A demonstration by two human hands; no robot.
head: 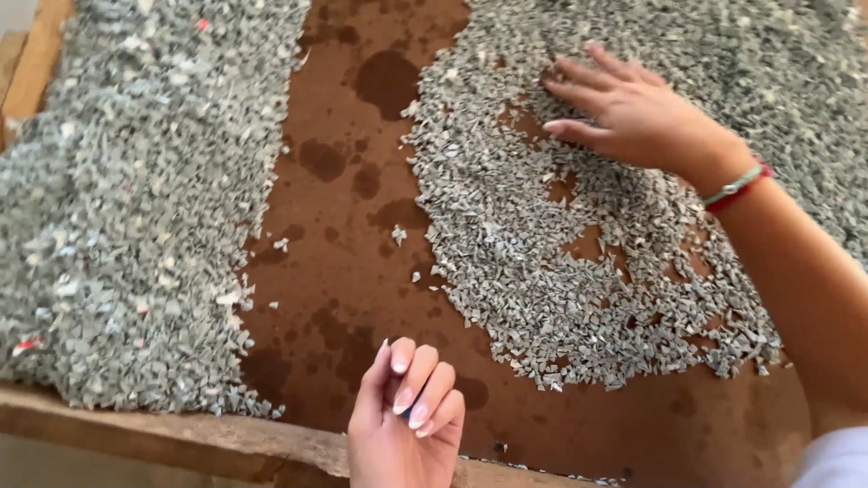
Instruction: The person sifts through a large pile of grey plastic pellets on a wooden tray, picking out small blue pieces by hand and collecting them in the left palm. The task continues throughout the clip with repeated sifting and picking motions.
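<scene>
So the stained brown wooden sorting table (344, 271) carries two spreads of small grey plastic chips: a thick heap (136, 199) banked along its left edge, and a thinner layer (579, 262) raked out toward the right edge, probably so odd bits show. The right hand (633, 113) lies flat on that layer, fingers spread, gripping nothing. The left hand (402, 420) hovers over the near rim, fingers curled; can't tell if it's pinching anything.

A stained brown board (353, 271) with a wooden rim carries grey plastic chips (127, 217).
</scene>
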